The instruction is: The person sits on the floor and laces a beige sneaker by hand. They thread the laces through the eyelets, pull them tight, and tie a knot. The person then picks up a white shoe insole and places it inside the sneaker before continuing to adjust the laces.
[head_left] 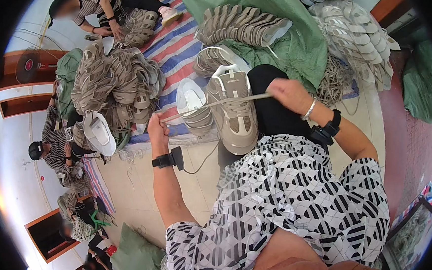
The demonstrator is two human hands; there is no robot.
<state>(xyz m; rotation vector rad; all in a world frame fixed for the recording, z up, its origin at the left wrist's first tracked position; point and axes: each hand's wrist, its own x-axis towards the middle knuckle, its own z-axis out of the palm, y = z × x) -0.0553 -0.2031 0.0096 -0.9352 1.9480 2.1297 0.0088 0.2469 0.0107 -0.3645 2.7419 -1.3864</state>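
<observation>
On my lap lies a beige and brown sneaker upper [236, 126], toe toward me, its tongue standing up at the far end. A beige shoelace [256, 97] runs taut across its lacing area. My left hand [158, 130] is closed on one end of the lace, left of the upper. The other end is pinched in my right hand [289, 98], out to the right above my dark trouser leg. Just left of the upper sits a nested stack of similar uppers [198, 122] with a white lining on top.
A big heap of uppers [109, 84] lies at the left on a striped sheet [174, 63]. Rows of uppers [241, 27] rest on green sacking [297, 46] ahead. A bundle of laces [332, 81] and stacked uppers [353, 32] lie at the right. Several people work at the left.
</observation>
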